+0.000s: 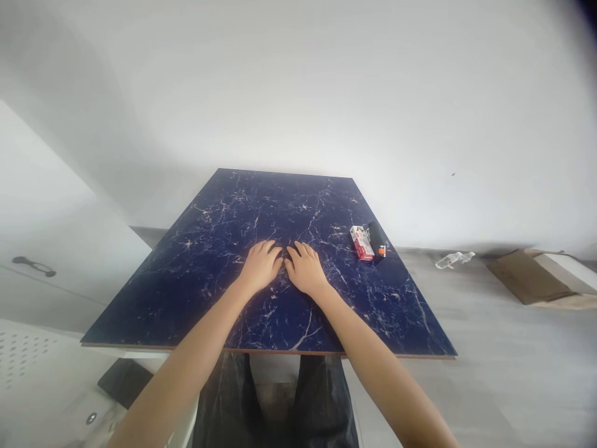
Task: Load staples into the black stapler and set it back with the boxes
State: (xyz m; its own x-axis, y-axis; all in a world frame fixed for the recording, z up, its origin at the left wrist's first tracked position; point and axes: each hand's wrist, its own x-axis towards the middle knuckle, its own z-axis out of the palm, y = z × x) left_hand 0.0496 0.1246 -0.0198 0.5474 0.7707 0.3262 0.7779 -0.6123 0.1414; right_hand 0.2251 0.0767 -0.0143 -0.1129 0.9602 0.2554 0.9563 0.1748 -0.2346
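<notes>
Both hands rest palm down near the middle of a dark blue marbled tabletop (186,292). My left hand (262,264) lies flat with its fingers extended and holds nothing. Beside it, my right hand (304,266) lies in the same way, fingers spread and without anything in them. The two thumbs come close together between the hands. To the right of my right hand, a small red and white box (362,242) lies on the table. Against its right side is a black cylindrical object (377,239) with an orange mark at the near end; its kind is unclear.
A pale wall (298,93) stands behind the table. On the floor to the right are a clear plastic bottle (453,260) and an open cardboard box (532,277). At left is a white door or cabinet panel with a dark handle (33,266).
</notes>
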